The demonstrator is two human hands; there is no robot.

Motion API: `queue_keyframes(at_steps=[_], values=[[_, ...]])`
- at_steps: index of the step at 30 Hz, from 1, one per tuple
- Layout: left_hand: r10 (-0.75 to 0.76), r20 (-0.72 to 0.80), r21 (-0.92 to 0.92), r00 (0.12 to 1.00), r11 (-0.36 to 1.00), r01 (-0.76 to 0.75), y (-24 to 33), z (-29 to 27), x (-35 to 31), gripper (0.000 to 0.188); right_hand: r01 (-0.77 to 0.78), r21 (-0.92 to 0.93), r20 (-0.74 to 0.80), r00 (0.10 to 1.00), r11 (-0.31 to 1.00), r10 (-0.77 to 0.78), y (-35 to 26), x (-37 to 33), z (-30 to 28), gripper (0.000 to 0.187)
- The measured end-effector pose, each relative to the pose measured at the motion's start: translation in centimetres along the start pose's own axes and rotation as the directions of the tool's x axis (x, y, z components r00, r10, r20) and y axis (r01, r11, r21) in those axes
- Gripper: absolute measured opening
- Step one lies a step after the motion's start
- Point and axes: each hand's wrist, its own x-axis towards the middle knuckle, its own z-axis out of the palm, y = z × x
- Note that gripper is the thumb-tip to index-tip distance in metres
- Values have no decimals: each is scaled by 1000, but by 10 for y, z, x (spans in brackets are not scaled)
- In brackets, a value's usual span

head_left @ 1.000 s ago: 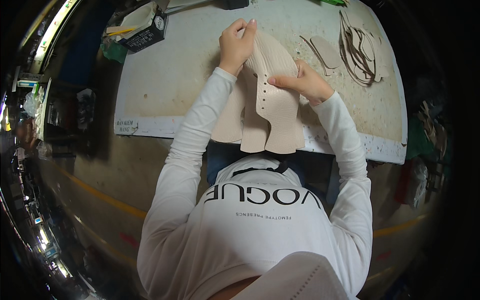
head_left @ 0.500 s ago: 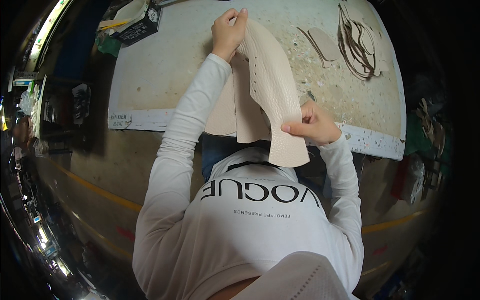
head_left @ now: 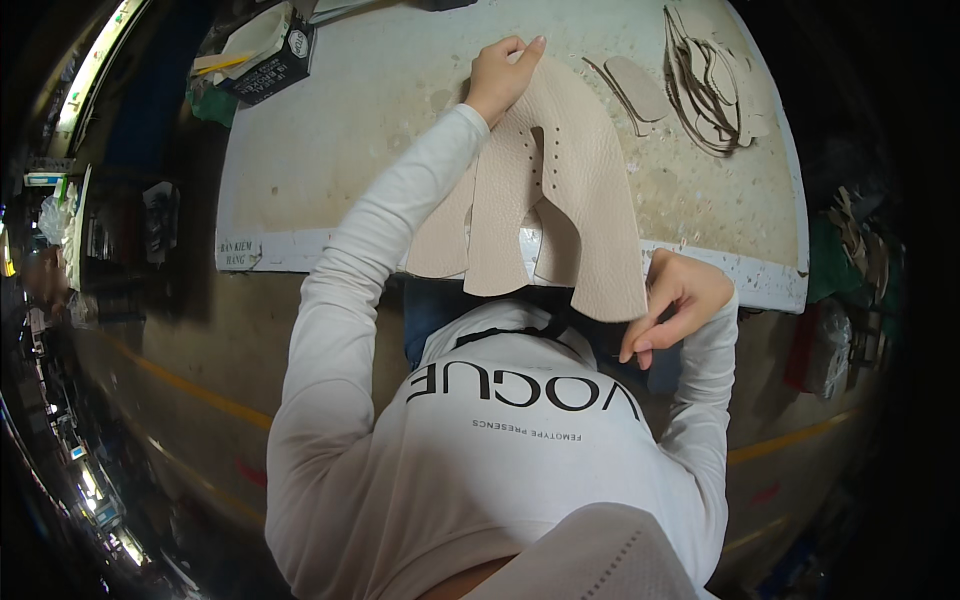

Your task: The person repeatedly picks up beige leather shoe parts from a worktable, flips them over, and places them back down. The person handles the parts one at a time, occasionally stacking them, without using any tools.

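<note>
My left hand [head_left: 505, 78] pinches the rounded top of some beige pebbled leather shoe uppers [head_left: 610, 190] and holds them up at the table's near edge. At least two U-shaped pieces overlap, their legs hanging toward me. Rows of small punched holes flank the slit in the middle of the front piece. My right hand [head_left: 688, 300] is just right of the lower right leg of the leather. Its fingers are loosely bent and pointing down, a little apart, and no thing shows in them.
A pale worktable [head_left: 340, 150] with a white edge lies before me. At its far left stands a black box [head_left: 275, 65] with papers and a yellow pencil-like stick. Far right lie a bundle of leather pieces [head_left: 705, 90] and a flat oval piece [head_left: 636, 88].
My right hand has let go of the leather's lower end and moved right and nearer to me. My left hand has shifted right, and the leather now hangs more spread out.
</note>
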Motion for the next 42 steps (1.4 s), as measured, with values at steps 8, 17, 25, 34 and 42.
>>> queue_keyframes(at_steps=[8,17,25,34,42], values=[[-223,494,-157,841,928,338,18,-16,-1,35,-137,-212,-727,683,968,-63,-23,20,-51,21],[-50,553,-294,832,922,251,17,-25,-10,35,-90,-281,-916,323,956,-239,76,92,-149,32],[-61,483,-155,873,976,154,10,-19,-16,28,-253,-398,-887,351,882,-300,87,91,-131,27],[-198,533,-17,823,970,244,33,-23,-28,31,-547,-396,-915,169,738,-366,74,93,-120,30],[-202,590,-199,782,902,384,44,-27,-91,31,-526,-327,-921,-9,785,-389,71,82,-135,36]])
